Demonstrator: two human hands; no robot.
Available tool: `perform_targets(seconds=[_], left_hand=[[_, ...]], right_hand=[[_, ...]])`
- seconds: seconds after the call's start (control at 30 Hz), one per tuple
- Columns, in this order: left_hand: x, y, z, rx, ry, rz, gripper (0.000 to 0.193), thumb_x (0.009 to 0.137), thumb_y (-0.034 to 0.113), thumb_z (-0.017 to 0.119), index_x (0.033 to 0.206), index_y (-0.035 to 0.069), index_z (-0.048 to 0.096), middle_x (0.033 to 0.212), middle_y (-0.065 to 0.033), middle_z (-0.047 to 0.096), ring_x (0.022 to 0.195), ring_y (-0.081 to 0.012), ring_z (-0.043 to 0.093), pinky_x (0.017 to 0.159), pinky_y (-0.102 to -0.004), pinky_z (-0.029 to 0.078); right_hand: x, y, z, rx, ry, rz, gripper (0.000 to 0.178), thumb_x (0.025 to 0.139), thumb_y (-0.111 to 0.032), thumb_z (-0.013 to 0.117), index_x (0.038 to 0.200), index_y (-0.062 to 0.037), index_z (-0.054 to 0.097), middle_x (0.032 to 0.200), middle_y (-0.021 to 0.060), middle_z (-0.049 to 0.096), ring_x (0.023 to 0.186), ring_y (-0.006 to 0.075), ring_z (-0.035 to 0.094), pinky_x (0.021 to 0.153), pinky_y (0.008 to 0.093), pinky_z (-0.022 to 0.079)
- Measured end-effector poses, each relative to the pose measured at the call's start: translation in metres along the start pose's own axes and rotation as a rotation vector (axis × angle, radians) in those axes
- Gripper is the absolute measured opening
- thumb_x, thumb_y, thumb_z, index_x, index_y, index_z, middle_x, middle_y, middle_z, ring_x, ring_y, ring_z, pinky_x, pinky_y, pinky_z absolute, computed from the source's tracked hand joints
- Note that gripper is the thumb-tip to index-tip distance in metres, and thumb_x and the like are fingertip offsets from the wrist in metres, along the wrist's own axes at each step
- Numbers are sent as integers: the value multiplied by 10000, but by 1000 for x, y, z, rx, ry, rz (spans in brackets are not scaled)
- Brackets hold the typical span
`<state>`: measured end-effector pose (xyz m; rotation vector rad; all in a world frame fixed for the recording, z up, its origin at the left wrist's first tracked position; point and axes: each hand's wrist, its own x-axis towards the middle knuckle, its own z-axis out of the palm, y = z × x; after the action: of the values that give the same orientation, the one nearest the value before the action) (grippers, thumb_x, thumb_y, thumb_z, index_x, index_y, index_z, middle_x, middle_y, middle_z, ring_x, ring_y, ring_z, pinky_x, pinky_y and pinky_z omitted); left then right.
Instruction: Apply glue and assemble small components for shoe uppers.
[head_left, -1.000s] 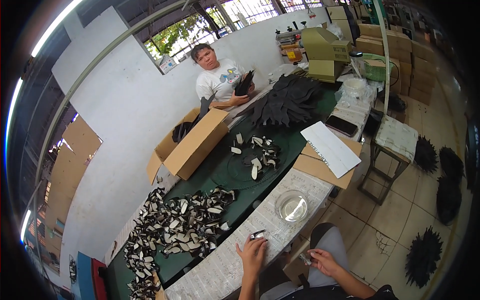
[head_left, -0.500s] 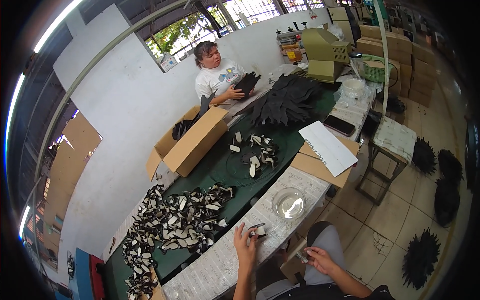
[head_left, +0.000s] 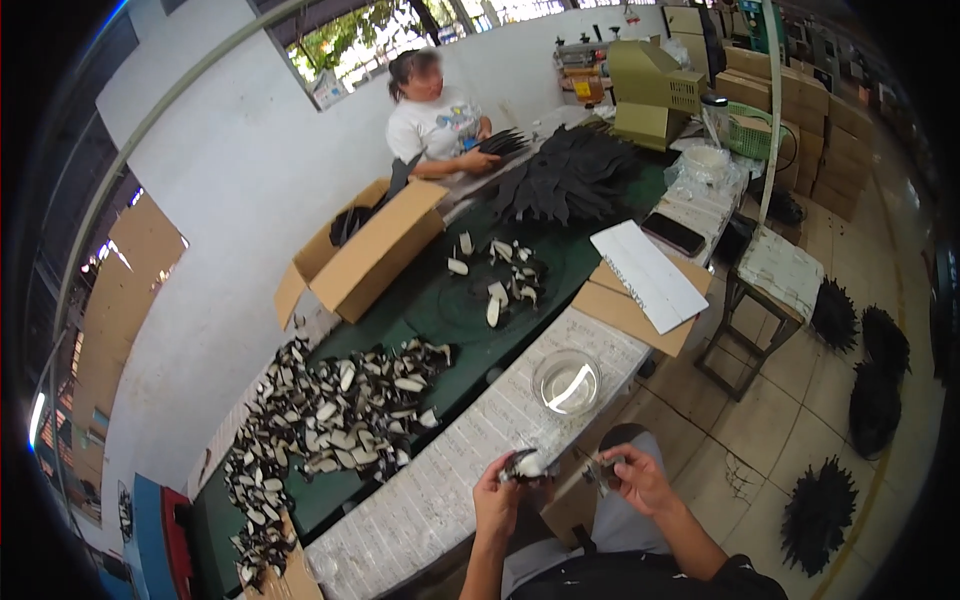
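Observation:
Over the near edge of the table, my left hand is closed on a small black-and-white piece. It looks like the loose pieces in the pile, with a pale oval face and dark sides. My right hand, to its right above my lap, pinches a small greyish thing too small to name. A round clear dish stands on the table edge just beyond my hands. To the left, a large heap of black-and-white pieces lies on the green table surface, with a smaller cluster farther off.
Across the table a person handles black flat pieces next to a dark pile. An open cardboard box stands at the far edge. On the right are a white card, a phone, and a stool.
My left hand has picked the black-and-white piece up off the table edge and drawn it nearer. My right hand has risen toward it. The person opposite has shifted the black pieces.

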<state>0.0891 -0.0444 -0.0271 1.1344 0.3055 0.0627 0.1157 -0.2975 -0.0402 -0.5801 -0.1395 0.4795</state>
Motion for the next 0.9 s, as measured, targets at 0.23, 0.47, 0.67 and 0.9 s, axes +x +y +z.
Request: perform_targets(seconds=[0.23,0.47,0.67,0.9], left_hand=[[-5,6,22,-104,-61,-107,272,915,66,604,1168,-7,535,1087,-90,616,973,-185,632,813,-369,583],[-20,5,21,-219,-101,-107,291,898,55,634,1173,51,539,1023,-44,611,910,-138,625,759,-378,596],[-29,15,32,-195,-130,-132,296,890,68,647,1162,26,538,1038,-68,620,893,-143,634,742,-349,600],[-26,14,35,-183,-133,-151,257,903,48,617,1143,7,535,1057,-82,629,909,-143,635,728,-318,601]], right_hand=[[17,-37,78,-619,133,-254,272,896,-37,629,1166,-8,611,1159,107,613,992,150,605,800,274,537],[4,-19,99,-1407,20,-724,265,779,27,715,1039,2,669,1110,165,637,892,239,649,755,282,526],[-2,-1,95,-1541,20,-727,296,762,31,730,1050,-13,676,1099,165,636,872,244,655,735,292,537],[2,2,90,-1487,34,-719,297,771,34,719,1061,-17,676,1104,152,632,857,209,656,689,267,536]])
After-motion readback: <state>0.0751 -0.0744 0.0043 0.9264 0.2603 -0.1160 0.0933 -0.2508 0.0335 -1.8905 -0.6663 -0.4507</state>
